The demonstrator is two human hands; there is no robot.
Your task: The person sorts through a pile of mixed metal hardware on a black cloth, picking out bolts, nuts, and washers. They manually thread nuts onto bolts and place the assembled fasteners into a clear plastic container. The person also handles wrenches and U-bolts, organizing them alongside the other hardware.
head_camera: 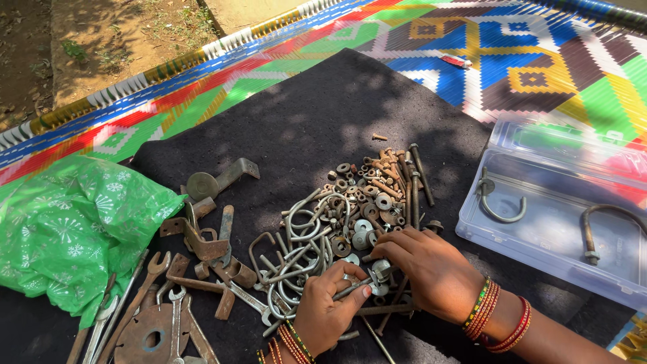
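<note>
Woven plastic mat (539, 74) in bright zigzags of blue, green, red and yellow covered the ground, bare earth beyond its striped edge. Over it lay a dark felt-like cloth (317, 128), likely put down so small hardware would not slip through the weave. Crumpled green bag (74, 222) with a white snowflake print sat at the cloth's left edge, partly over the tools. Clear plastic box (552, 236), hinged lid thrown back, stood to the right within easy reach; it held only two rusty U-bolts (502, 202), well apart, which suggested sorting by kind. No label could be made out on the box or the bag. Flat spanners (145, 283) and rusted brackets (202, 236) lay lower left. Centre: a tangle of grey U-bolts (303, 236), then a looser heap of nuts, washers and long bolts (377, 185) above it. Right hand (424, 266), red and green bangles at the wrist, rested palm-down on the pile, fingers narrowly pinched on a small washer-like piece (379, 268) at the heap's near edge. Left hand (327, 307), also bangled, was closed round a slim grey bolt (350, 290), thumb pressing along it, seemingly to steady it
</note>
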